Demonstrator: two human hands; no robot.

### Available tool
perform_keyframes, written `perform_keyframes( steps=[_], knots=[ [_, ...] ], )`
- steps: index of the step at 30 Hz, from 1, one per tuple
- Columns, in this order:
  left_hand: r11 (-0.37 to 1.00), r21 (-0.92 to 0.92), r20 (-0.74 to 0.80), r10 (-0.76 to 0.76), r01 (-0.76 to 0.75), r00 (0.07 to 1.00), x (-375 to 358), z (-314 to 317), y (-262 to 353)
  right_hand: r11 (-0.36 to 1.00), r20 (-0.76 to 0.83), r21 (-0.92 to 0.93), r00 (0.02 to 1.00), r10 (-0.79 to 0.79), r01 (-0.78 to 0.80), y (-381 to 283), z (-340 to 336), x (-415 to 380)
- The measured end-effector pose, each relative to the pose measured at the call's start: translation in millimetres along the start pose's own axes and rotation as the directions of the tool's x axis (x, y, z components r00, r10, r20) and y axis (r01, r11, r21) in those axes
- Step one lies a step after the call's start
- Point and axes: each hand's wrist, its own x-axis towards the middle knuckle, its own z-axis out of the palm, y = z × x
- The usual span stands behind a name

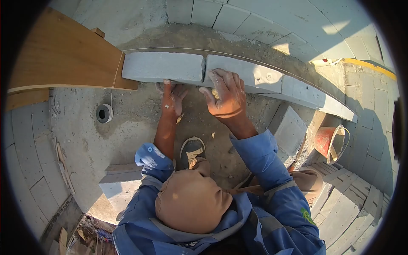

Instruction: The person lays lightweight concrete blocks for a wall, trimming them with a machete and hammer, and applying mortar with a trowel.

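Note:
A row of pale grey lightweight concrete blocks runs across the upper middle, with a narrow joint between the left block (163,67) and the middle block (250,72). My left hand (172,98) is at the near side of the left block, fingers spread and thumb pointing up against its edge. Part of its fingers is shaded beneath the block. On the middle block, close to the joint, my right hand (228,93) has its fingers bent over the near top edge and the thumb set apart along the side face. Both hands are dusted with pale powder.
A string line (178,48) stretches along the blocks' far side from a wooden board (70,49). A roll of tape (104,113) hangs near the board. At right are a red bucket (325,141) and stacked blocks (346,208). Another block (121,189) stands lower left.

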Motion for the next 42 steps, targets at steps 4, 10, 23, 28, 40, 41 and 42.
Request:
perform_keyframes(
  steps=[4,10,23,28,40,41,42],
  knots=[
    [1.000,-0.013,-0.003,0.005,-0.005,1.000,4.2,-4.3,-2.9,0.996,0.035,-0.079,0.999,-0.029,0.031,13.4,8.3,16.9],
    [1.000,-0.006,-0.001,0.014,-0.014,1.000,7.2,-8.9,-8.0,0.985,0.065,-0.168,0.998,-0.016,0.026,19.5,18.9,15.7],
    [1.000,0.006,-0.009,0.011,-0.011,1.000,10.1,-13.7,-11.5,0.939,0.102,-0.317,0.989,-0.104,0.132,38.6,32.1,15.9],
    [0.999,0.033,0.000,-0.010,0.010,1.000,1.6,-3.3,-1.8,0.939,0.099,-0.317,0.989,-0.107,0.134,38.9,32.3,16.8],
    [0.996,-0.095,0.030,0.001,0.002,1.000,10.8,-11.6,-13.3,0.979,0.271,-0.011,0.943,-0.192,0.202,-10.5,34.0,46.5],
    [0.994,-0.106,0.026,0.012,-0.009,1.000,12.7,-13.1,-13.7,0.973,0.307,-0.057,0.931,-0.195,0.223,-14.5,37.5,52.3],
    [0.995,-0.101,0.021,-0.018,0.020,1.000,14.1,-13.6,-15.3,0.964,0.343,-0.107,0.919,-0.194,0.243,-18.0,40.3,57.7]
  ],
)
